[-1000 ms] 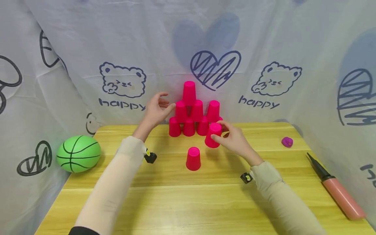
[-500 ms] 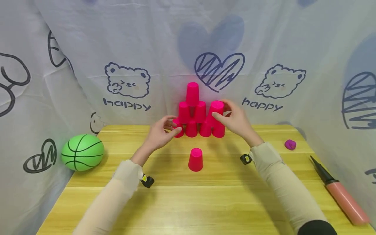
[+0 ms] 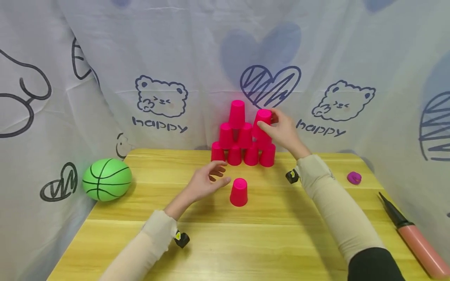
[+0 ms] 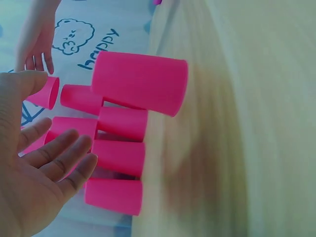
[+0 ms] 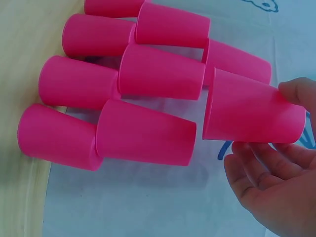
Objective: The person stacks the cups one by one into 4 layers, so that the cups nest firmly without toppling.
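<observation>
My right hand [image 3: 284,128] pinches an upside-down pink cup [image 3: 263,119] between thumb and fingers, above the rightmost second-row cup [image 5: 147,132]. In the right wrist view, a small gap shows between the held cup's rim and that cup. Several upside-down cups form the stack's bottom row [image 3: 234,156], three sit on them, and one top cup [image 3: 237,114] stands over the left pair. My left hand [image 3: 207,181] holds nothing, its fingers relaxed, just left of a lone upside-down cup [image 3: 239,193] in front of the stack.
A green ball [image 3: 107,179] lies at the table's left edge. To the right are a small purple lump [image 3: 354,178] and a pink hand pump [image 3: 422,246] with a black nozzle. A patterned white curtain [image 3: 211,47] hangs close behind the stack.
My right hand has lifted the cup from in front of the stack to above its right side. The left hand has come down and forward from beside the stack to the lone cup.
</observation>
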A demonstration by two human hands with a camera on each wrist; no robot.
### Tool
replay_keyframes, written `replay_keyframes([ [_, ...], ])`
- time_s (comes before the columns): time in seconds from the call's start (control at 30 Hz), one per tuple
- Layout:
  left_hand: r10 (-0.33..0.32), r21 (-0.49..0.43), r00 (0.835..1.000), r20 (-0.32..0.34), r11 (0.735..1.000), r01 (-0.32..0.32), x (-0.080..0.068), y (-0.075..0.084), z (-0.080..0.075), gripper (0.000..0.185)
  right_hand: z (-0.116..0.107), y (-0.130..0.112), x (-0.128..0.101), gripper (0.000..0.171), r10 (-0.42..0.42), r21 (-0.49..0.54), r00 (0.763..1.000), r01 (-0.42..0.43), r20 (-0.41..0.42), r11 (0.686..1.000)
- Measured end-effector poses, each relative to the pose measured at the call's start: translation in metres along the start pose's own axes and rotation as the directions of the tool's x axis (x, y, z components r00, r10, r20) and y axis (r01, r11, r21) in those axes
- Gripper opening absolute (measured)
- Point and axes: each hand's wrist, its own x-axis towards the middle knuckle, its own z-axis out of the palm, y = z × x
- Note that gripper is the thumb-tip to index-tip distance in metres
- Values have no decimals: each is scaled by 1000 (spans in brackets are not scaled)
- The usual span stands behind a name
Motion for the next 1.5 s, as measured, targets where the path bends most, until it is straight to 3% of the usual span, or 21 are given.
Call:
replay_keyframes([
  [0.43,-10,-97,998,57,995,16,-8,-11,29,59,3,8,19,52,29,-5,999,-29,-22,1000],
  [0.8,-31,-46,995,100,998,36,-8,-12,47,62,9,9,32,55,17,-27,999,-18,-38,999],
  [1.5,-45,-10,993,110,999,47,-11,-14,48,59,14,4,45,59,56,-1,998,-56,-7,998],
])
